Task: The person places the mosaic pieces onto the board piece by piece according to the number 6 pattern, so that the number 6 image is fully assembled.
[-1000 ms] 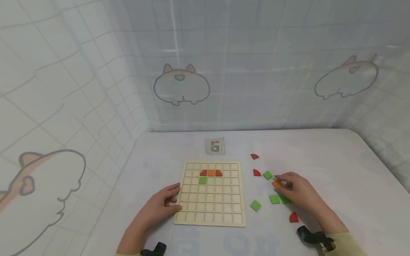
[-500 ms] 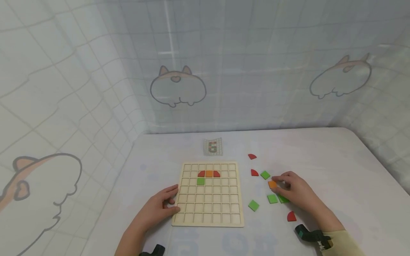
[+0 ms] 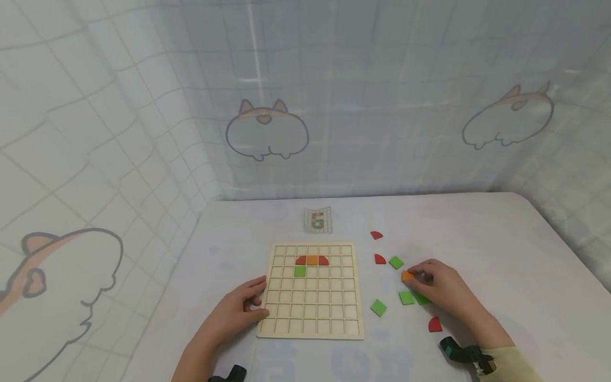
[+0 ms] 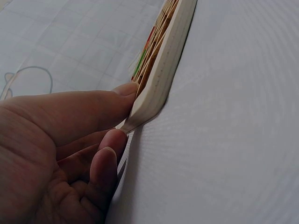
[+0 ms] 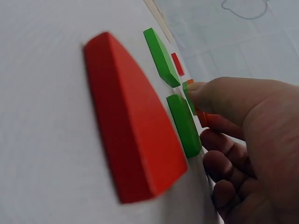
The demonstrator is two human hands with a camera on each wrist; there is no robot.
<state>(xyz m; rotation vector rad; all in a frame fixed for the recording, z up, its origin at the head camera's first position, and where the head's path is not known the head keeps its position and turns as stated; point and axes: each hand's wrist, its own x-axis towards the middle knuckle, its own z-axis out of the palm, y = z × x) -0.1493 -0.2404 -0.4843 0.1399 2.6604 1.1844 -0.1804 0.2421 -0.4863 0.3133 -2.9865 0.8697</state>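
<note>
A pale wooden grid board (image 3: 310,329) lies flat in the middle of the table. In its upper rows sit an orange square between two red quarter-circles, with a green square (image 3: 299,271) below the left one. My left hand (image 3: 238,305) holds the board's left side, thumb on the rim and curled fingers against the edge near a corner (image 4: 145,105). To the right of the board, my right hand (image 3: 444,286) pinches an orange square tile (image 3: 407,276) between thumb and fingers. Its palm overhangs a green tile (image 3: 422,298); another green tile (image 3: 406,297) lies close by.
Loose red quarter-circles (image 3: 380,259) and green squares (image 3: 378,307) are scattered right of the board. One red quarter-circle (image 5: 135,126) lies near my right wrist. Behind the board is a small gridded picture card (image 3: 317,220). Patterned curtains (image 3: 382,106) surround the table.
My right fingers have closed in on the orange tile, which now looks slightly tipped up. The head view has shifted a little; my left hand stays at the board.
</note>
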